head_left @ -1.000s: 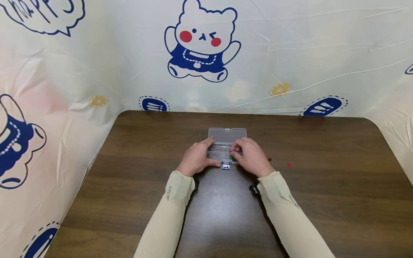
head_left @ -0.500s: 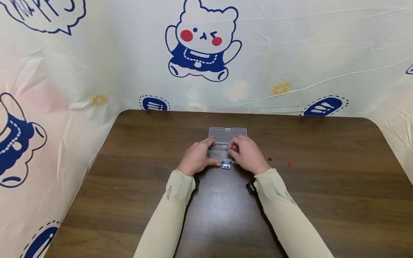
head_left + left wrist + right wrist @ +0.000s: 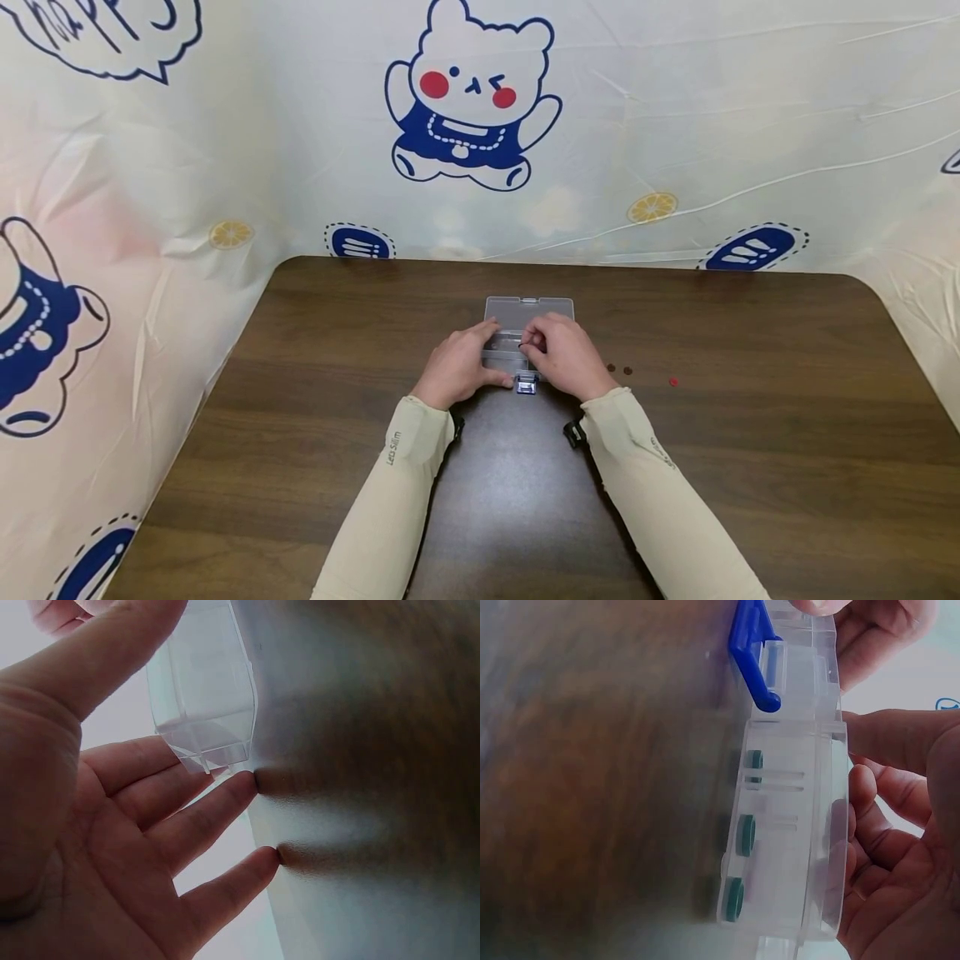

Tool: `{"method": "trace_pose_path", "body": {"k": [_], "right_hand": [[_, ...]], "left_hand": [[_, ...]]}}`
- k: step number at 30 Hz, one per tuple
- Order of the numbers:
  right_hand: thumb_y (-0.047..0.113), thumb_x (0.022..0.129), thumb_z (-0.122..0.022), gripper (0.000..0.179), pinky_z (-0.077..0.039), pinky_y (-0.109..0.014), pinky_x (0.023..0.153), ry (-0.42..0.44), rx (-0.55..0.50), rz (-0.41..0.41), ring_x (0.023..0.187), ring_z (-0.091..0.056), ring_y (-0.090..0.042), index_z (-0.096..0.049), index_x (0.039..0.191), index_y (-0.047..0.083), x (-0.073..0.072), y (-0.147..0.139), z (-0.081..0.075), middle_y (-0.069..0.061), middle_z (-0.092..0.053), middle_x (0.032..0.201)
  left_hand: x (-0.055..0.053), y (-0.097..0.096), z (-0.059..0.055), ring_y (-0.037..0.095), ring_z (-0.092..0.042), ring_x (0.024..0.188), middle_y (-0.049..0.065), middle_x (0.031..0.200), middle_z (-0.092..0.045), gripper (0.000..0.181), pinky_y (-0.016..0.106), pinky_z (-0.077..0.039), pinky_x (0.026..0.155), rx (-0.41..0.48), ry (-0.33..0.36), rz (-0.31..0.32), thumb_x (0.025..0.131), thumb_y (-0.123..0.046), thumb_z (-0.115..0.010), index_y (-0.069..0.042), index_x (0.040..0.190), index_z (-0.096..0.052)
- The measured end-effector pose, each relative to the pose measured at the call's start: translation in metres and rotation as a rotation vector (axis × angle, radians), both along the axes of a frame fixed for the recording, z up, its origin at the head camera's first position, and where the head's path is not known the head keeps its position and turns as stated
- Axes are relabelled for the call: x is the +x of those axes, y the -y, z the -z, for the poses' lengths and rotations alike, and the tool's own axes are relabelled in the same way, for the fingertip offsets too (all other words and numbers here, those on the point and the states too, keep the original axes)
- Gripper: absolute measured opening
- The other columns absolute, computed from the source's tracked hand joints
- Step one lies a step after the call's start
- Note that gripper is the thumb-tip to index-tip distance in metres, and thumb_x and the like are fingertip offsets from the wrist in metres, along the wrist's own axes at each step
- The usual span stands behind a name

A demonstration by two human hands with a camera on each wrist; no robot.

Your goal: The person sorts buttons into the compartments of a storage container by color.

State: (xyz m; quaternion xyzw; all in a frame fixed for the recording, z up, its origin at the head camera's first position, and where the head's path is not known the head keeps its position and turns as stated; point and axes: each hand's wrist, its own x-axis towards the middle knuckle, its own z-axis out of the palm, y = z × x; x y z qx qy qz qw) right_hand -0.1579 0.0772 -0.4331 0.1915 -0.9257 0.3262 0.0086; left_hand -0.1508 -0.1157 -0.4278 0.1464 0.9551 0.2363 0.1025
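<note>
A clear plastic compartment box (image 3: 504,364) stands on the table, its lid (image 3: 517,312) raised at the back and its blue latch (image 3: 754,660) at the front. My left hand (image 3: 459,367) holds the box's left side, thumb at the front edge and fingers toward the back. In the left wrist view two fingertips touch the table. Over the middle of the box, my right hand (image 3: 567,354) pinches a small dark disc (image 3: 521,345) between thumb and fingers; the hand mostly hides it. Several green round pieces (image 3: 745,835) lie in the near right part of the box.
Right of the box, two small brown discs (image 3: 627,371) lie on the brown wooden table (image 3: 750,467). A red piece (image 3: 672,382) lies farther right. A printed curtain (image 3: 600,100) hangs behind the table and along its left side.
My right hand has moved left across the box, with the small dark disc at its fingertips. A second brown disc on the table has come into view beside it. The left hand stays in place.
</note>
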Motion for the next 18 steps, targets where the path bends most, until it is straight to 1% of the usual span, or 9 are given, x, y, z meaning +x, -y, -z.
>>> {"method": "trace_pose_path", "body": {"k": [18], "right_hand": [[0.009,0.090,-0.074,0.007,-0.044,-0.034,0.074,0.022,-0.022,0.006,0.080,-0.052,-0.020,-0.068,0.086,0.011,-0.0011,0.0003,0.0004,-0.002,-0.057,0.083]], "left_hand": [[0.0003,-0.0005,0.0000,0.030,-0.050,0.135,0.008,0.155,-0.044,0.091,0.047,-0.047,0.104,0.008,-0.001,0.000,0.074,-0.043,-0.089,-0.005,0.147,-0.051]]}}
